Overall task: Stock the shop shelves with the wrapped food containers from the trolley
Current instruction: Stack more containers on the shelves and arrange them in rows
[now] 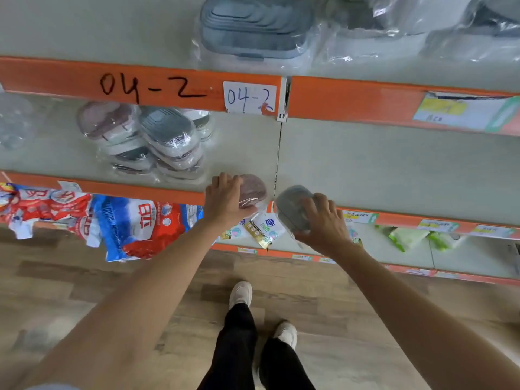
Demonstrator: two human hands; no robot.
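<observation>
Shelving fills my view, and I take the shelf marked 04-2 (pixel 152 88) as my landmark: its orange front strip bears that number by hand, with a white paper label (pixel 250 97) repeating it at the strip's right end. Below that strip lies the pale middle shelf (pixel 365 170), and under its own orange edge hang the red, white and blue bags (pixel 135 226), down and left of the marking. On top of the 04-2 shelf, above the paper label, sits a large grey lidded container (pixel 254 26) in clear wrap, with more wrapped goods to its right that I cannot make out. Beneath the handwritten number, at the back of the middle shelf, I see a heap of wrapped containers (pixel 157 142), dull red and grey lids stacked together. Lower down, below the paper label and at the front edge of the middle shelf, my left hand (pixel 225 201) grasps a wrapped dull-red container (pixel 253 190), fingers curled over its near side; the container rests on or just above the shelf, I cannot tell which. Just right of it, my right hand (pixel 323 223) grips a wrapped grey container (pixel 292 206) at the shelf's front edge, fingers curled round it. The two containers are close but apart. Small yellow-and-white packets (pixel 263 229) show between my wrists on a lower shelf.
</observation>
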